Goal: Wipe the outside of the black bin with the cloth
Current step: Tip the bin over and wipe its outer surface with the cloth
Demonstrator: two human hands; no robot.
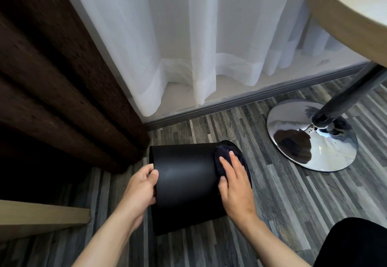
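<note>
The black bin (184,183) lies tipped on its side above the striped floor, its open rim to the left and its base to the right. My left hand (140,189) grips the rim, thumb on the outside wall, fingers hidden inside. A dark navy cloth (225,153) covers the bin's right end. My right hand (234,185) presses flat on the cloth with fingers spread, holding it against the bin.
A dark brown curtain (52,88) hangs at the left, a sheer white curtain (188,46) behind. A chrome table base (312,138) stands on the floor at right, under a round wooden tabletop (354,4). A wooden edge (41,218) sits at lower left.
</note>
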